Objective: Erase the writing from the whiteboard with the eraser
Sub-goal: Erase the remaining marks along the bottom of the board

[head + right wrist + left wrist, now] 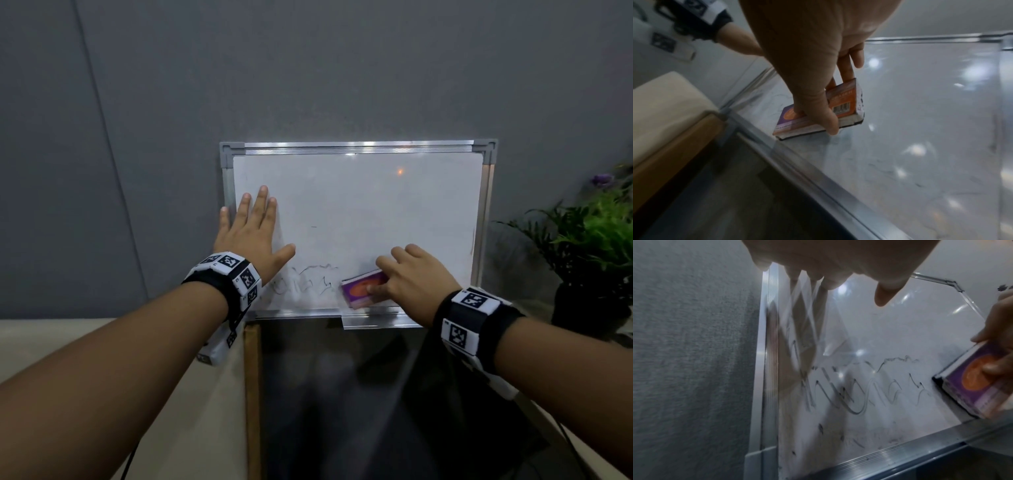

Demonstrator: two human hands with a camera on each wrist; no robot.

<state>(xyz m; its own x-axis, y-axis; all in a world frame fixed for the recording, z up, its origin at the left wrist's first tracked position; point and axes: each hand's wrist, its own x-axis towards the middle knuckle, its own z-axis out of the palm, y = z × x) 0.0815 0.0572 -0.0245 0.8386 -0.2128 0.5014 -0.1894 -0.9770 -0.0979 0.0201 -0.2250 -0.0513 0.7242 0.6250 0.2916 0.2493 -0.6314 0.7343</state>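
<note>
A metal-framed whiteboard (pixel 376 205) leans upright against the grey wall. Smeared black writing (pixel 305 279) runs along its lower left part, also plain in the left wrist view as scrawled writing (pixel 855 391). My left hand (pixel 251 229) lies flat on the board's left edge with fingers straight and spread. My right hand (pixel 407 275) grips a purple and orange eraser (pixel 363 287) and holds it against the board, just right of the writing. In the right wrist view the eraser (pixel 840 105) has its dark felt side on the board, pinched between thumb and fingers.
A potted green plant (pixel 596 246) with a purple flower stands right of the board. Below the board is a dark glossy panel (pixel 342 394) with a wooden edge, and a beige surface (pixel 85 342) at the left. The grey wall (pixel 308 68) fills the background.
</note>
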